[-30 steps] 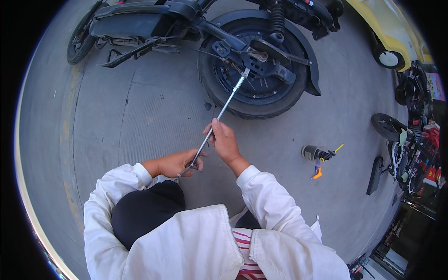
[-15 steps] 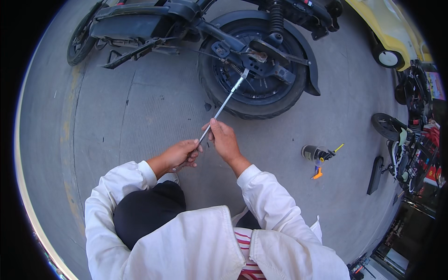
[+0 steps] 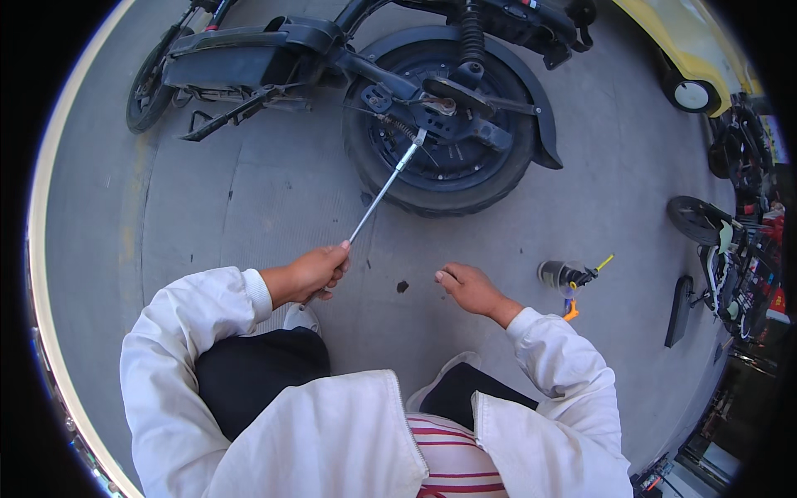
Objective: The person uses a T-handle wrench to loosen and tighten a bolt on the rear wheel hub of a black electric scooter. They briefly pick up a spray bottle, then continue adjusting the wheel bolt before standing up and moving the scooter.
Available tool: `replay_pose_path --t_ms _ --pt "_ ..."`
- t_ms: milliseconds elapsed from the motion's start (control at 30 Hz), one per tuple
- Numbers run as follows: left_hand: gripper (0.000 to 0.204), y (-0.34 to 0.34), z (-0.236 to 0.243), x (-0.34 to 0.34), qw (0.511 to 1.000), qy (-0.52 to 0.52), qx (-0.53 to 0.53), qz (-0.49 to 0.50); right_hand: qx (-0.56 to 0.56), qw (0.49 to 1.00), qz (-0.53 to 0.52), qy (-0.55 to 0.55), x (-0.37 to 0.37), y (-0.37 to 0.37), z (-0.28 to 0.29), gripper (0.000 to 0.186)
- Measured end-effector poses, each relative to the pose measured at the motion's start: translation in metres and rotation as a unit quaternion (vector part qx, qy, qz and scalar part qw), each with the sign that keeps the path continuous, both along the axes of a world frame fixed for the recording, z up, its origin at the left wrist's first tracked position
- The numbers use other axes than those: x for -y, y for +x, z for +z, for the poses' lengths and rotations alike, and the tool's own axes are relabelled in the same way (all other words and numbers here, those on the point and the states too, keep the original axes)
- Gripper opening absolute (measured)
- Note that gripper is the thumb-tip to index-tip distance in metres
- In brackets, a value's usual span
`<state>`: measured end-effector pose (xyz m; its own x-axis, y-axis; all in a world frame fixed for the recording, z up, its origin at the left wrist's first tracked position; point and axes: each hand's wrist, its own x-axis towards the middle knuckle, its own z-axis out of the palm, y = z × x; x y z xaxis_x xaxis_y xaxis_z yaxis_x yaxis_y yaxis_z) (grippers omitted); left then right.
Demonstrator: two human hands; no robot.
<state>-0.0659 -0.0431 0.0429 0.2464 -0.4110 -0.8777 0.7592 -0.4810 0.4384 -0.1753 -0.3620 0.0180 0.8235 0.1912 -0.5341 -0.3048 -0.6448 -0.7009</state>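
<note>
My left hand (image 3: 314, 272) is closed round the lower end of a long, silver, socket-wrench-like tool (image 3: 375, 203). The tool slants up and to the right, its far end meeting a small metal arm (image 3: 421, 137) by the hub of a rear wheel (image 3: 390, 189). That wheel belongs to a dark electric scooter (image 3: 237, 66) lying on its side. Off to the right, over the floor, my right hand (image 3: 471, 289) has its fingers curled, apart from the tool. What those fingers hold, if anything, is hidden. A small dark lump (image 3: 403, 286) shows between my hands.
A clear tub of tools (image 3: 558, 274) with yellow and orange handles stands right of my right hand. Beyond it are a black flat pedal-like piece (image 3: 679, 311) and parked two-wheelers (image 3: 718, 249). A yellow vehicle (image 3: 696, 62) stands at the far right. Concrete floor (image 3: 266, 191) lies between.
My right hand has let go of the tool's shaft and moved right and down. My left hand keeps its hold, slightly farther left.
</note>
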Motion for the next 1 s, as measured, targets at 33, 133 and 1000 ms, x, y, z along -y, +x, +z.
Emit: replay_pose_path --t_ms 33,133,1000 --pt "0.049 0.001 0.003 0.000 1.000 0.016 0.012 -0.018 -0.002 0.999 -0.045 0.010 0.013 -0.009 0.001 0.038" --pt "0.054 0.002 0.010 0.004 0.996 0.056 0.029 -0.057 -0.011 0.989 -0.142 0.031 0.039 -0.034 -0.007 0.036" --pt "0.067 0.007 0.024 0.010 0.981 0.076 0.050 -0.169 0.039 0.998 -0.050 0.028 0.064 -0.093 -0.093 0.034"
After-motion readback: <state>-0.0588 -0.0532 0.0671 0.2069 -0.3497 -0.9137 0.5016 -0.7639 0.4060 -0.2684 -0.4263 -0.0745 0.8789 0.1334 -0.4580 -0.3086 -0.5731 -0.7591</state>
